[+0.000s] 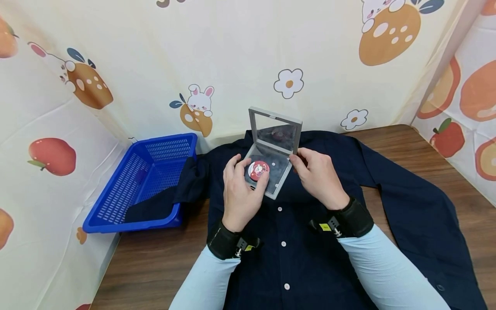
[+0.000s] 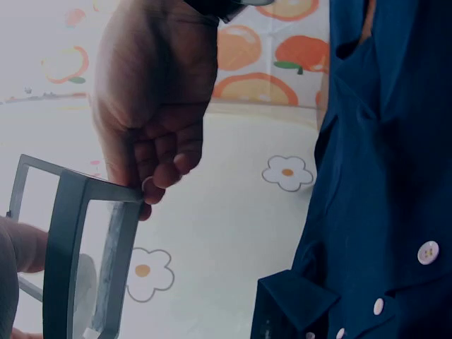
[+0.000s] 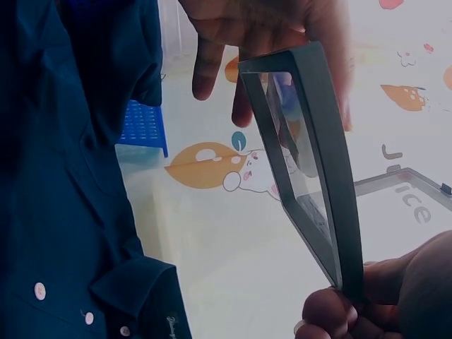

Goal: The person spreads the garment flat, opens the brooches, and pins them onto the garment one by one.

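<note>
A grey-framed display case [image 1: 277, 175] with clear film panels stands unfolded above the shirt, its lid [image 1: 276, 128] tilted up. On the lower panel lies a round red-and-white badge [image 1: 257, 169]. My left hand [image 1: 241, 196] holds the case by its left side, the thumb at the badge's edge. At the opposite side, my right hand [image 1: 320, 177] pinches the frame near the hinge between thumb and fingers. The right wrist view shows the frame [image 3: 335, 176] edge-on, with the right fingertips gripping its lower corner. A dark navy buttoned shirt [image 1: 310, 258] lies spread beneath both hands.
A blue plastic basket [image 1: 112, 202] stands at the left on the wooden table [image 1: 155, 262], one shirt sleeve [image 1: 155, 206] draped into it. The other sleeve [image 1: 422, 206] extends right. Printed cloth [image 1: 240, 56] hangs behind and on both sides.
</note>
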A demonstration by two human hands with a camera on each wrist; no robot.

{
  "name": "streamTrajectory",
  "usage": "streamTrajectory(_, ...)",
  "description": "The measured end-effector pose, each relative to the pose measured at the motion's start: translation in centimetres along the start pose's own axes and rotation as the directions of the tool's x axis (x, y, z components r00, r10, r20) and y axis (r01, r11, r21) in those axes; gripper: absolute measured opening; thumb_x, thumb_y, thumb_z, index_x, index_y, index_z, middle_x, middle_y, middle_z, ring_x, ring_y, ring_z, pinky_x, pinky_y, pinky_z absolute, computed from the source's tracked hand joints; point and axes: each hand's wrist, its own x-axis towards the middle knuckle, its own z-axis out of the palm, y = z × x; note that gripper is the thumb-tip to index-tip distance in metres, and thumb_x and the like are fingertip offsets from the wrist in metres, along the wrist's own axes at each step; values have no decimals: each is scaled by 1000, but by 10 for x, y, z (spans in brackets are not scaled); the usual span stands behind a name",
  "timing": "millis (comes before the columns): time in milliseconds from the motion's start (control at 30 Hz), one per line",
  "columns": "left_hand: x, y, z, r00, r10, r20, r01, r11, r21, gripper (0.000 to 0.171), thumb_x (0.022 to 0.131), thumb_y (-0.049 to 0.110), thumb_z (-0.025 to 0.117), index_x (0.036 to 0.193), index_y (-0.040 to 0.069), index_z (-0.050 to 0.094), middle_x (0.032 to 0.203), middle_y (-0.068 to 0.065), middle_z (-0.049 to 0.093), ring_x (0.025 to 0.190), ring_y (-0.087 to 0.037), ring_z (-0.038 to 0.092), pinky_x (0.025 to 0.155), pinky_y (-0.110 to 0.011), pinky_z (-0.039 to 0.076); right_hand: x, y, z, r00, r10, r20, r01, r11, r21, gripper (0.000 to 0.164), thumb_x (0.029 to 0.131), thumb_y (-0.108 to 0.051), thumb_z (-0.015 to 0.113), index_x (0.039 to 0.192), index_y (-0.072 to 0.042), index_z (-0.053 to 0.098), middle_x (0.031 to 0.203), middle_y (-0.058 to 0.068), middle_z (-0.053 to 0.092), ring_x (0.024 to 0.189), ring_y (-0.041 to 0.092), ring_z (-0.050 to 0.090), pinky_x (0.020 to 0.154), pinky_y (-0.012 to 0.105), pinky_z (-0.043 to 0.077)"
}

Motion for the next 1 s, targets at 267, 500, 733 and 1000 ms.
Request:
streamTrajectory(267, -1, 0, 1, 1000, -13, -23, 13, 999, 34, 38, 87, 33, 68, 108, 2, 63, 139, -16, 43, 126, -28, 37, 97, -47, 41, 0, 1, 2, 1000, -16, -12, 16, 1000, 4, 22, 100, -26, 53, 94, -11, 68, 67, -2, 56, 56, 13, 47, 51, 30, 37)
streamTrajectory(500, 0, -1, 2, 1000, 13, -23, -13, 1000, -4, 36, 85, 29, 72, 104, 2, 59, 137, -15, 44, 127, -27, 36, 102, -47, 35, -1, 0, 2, 1000, -16, -10, 16, 1000, 2, 22, 100, -25, 54, 97, -9, 69, 68, -1, 57, 57, 12, 48, 51, 30, 37)
streamTrajectory(733, 1, 1, 0, 997, 58, -51, -60, 997, -48, 34, 83, 23, 76, 102, 3, 56, 123, -13, 53, 125, -28, 38, 104, -47, 31, -1, 0, 1, 1000, -8, -1, 8, 1000, 3, 22, 100, -25, 54, 97, -9, 68, 68, -1, 57, 58, 13, 48, 52, 30, 37)
streamTrajectory(1000, 1, 4, 1, 999, 18, -39, -21, 996, -92, 35, 82, 21, 78, 107, 5, 61, 103, -8, 62, 119, -25, 45, 99, -48, 34, -1, 0, 1, 1000, -18, 2, 18, 1000, 12, 21, 100, -24, 53, 96, -9, 68, 67, -1, 55, 57, 13, 47, 52, 30, 37)
